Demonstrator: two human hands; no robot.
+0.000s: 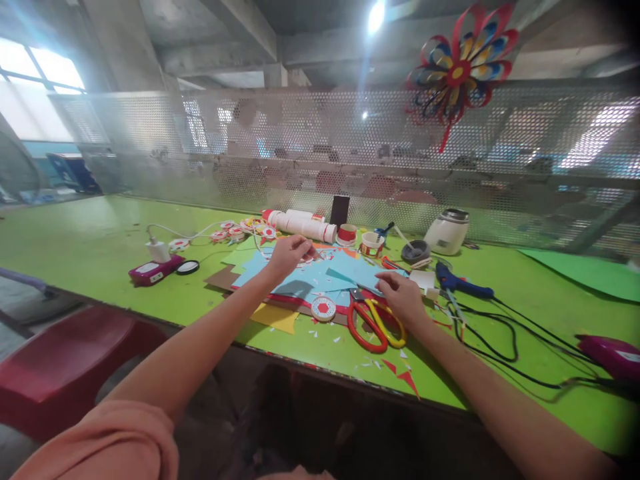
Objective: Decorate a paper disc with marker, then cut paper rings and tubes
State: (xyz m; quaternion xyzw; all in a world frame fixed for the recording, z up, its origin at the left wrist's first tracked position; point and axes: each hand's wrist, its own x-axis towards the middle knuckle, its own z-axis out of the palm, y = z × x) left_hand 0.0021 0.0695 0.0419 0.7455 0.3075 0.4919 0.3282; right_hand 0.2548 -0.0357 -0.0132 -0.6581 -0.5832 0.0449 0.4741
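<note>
A green counter [90, 247] carries a spread of blue paper sheets [320, 273]. Just right of the sheets lie red-and-yellow scissors [375, 323] and, further right, a blue glue gun [460, 283]. Behind them lies a white tube [303, 225]; left of them sits what may be a pink charger [150, 270].
</note>
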